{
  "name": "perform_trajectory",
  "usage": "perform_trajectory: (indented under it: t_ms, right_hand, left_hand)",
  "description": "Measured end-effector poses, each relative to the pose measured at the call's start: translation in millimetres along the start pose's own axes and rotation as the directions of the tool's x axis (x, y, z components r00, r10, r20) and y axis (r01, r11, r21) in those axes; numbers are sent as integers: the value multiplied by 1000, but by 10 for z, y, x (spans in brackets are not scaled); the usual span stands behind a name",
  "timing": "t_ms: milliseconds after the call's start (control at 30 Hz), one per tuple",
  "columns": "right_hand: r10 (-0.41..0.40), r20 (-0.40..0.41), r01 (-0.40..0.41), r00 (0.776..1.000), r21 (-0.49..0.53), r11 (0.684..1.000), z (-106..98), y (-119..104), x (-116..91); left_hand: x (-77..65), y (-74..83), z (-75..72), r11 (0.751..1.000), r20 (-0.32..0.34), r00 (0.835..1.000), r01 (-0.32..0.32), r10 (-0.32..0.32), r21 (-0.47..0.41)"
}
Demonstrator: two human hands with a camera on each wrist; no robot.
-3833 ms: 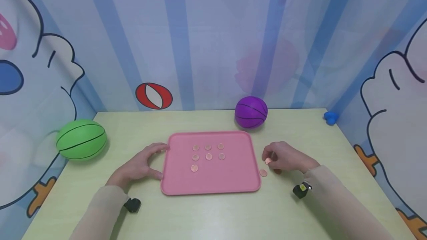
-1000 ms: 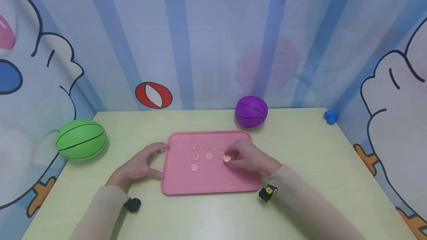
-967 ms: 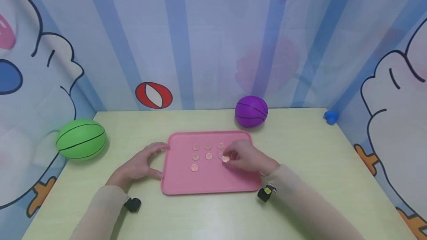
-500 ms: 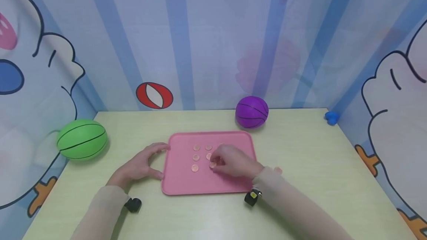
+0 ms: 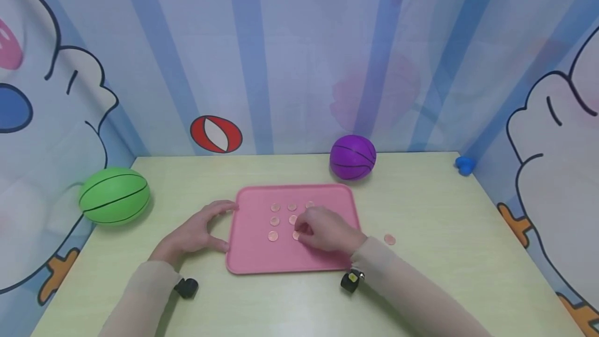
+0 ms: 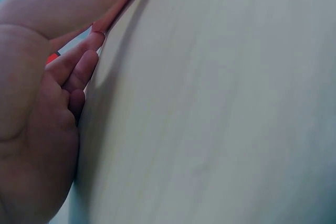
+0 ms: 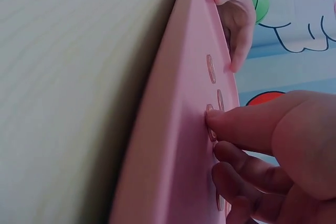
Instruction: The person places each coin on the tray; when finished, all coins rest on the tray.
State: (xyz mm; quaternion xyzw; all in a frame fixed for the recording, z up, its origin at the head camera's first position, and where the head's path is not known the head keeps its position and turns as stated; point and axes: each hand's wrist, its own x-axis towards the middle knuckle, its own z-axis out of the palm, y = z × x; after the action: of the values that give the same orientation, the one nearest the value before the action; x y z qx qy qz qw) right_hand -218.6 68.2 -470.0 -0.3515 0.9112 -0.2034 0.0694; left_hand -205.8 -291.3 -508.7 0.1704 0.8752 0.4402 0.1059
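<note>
A pink tray [image 5: 252, 259] lies on the table with several copper-coloured coins laid in rows on it, such as the coin [image 5: 273, 236] at the lower left. My left hand [image 5: 196, 230] rests at the tray's left edge, thumb and fingers spread and touching the rim. Over the tray, my right hand [image 5: 325, 229] pinches a coin [image 7: 210, 124] low against the tray floor, beside the bottom-left coin. The thumb lies on that coin in the right wrist view. My right hand hides part of the coin rows. One loose coin [image 5: 390, 239] lies on the table right of the tray.
A purple ball [image 5: 353, 157] stands behind the tray, close to the back wall. At the far left sits a green ball [image 5: 114, 196], and a small blue object [image 5: 465, 165] is in the back right corner. Printed curtains enclose the table [image 5: 281, 306].
My right hand picked a coin from the right of the tray, carried it left over the tray and lowered it into the bottom row. The left hand has stayed in place.
</note>
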Motion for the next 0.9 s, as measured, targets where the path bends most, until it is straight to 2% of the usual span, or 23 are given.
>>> perform_trajectory:
  t_ms: [200,900]
  right_hand:
    - [7,-19,-8,1000,-23,1000,15,-63,19]
    - [20,-11,-20,1000,-4,1000,64,-52,57]
  left_hand:
    - [-2,7,-1,1000,-3,1000,-4,4,-4]
    - [-3,10,7,1000,-4,1000,12,-12,-13]
